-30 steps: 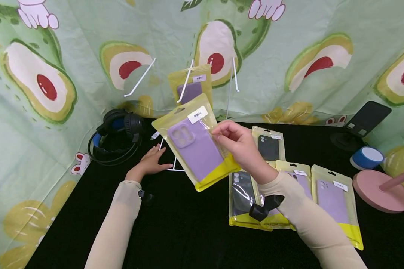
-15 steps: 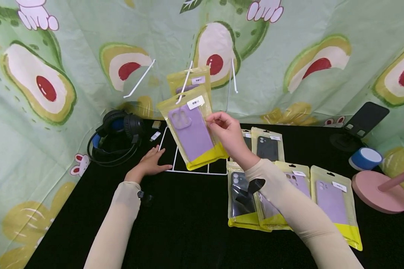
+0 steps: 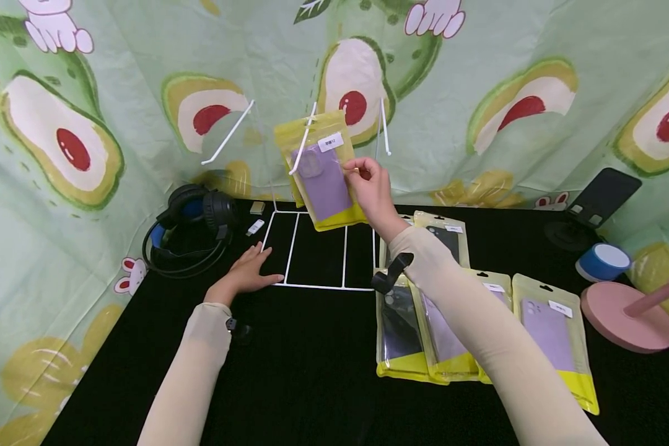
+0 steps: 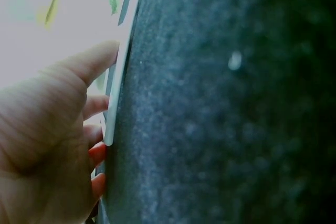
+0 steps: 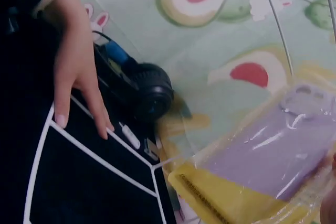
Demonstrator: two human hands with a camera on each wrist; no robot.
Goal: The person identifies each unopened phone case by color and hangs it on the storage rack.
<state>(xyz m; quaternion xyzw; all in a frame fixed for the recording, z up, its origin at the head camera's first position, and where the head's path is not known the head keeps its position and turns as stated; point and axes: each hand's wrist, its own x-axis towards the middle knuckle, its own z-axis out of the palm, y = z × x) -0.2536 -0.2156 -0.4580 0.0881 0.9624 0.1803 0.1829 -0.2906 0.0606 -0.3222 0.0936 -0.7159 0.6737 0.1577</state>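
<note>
My right hand pinches the right edge of a yellow-trimmed clear pouch that holds a purple phone case. The pouch is at the middle prong of a white wire rack, its top overlapping the prong in the head view. Behind it hangs another yellow pouch, mostly hidden. In the right wrist view the purple phone case shows through the plastic. My left hand lies with fingers spread on the left front corner of the rack's wire base; the left wrist view shows thumb and fingers at the white wire.
Several pouched phone cases lie to the right on the black tabletop. Headphones and a USB stick are at the left. A phone stand, a blue roll and a pink round base stand at the right.
My right hand has moved the pouch up and back, from in front of the middle prong to overlapping it and the pouch behind. The left hand has stayed on the rack's base.
</note>
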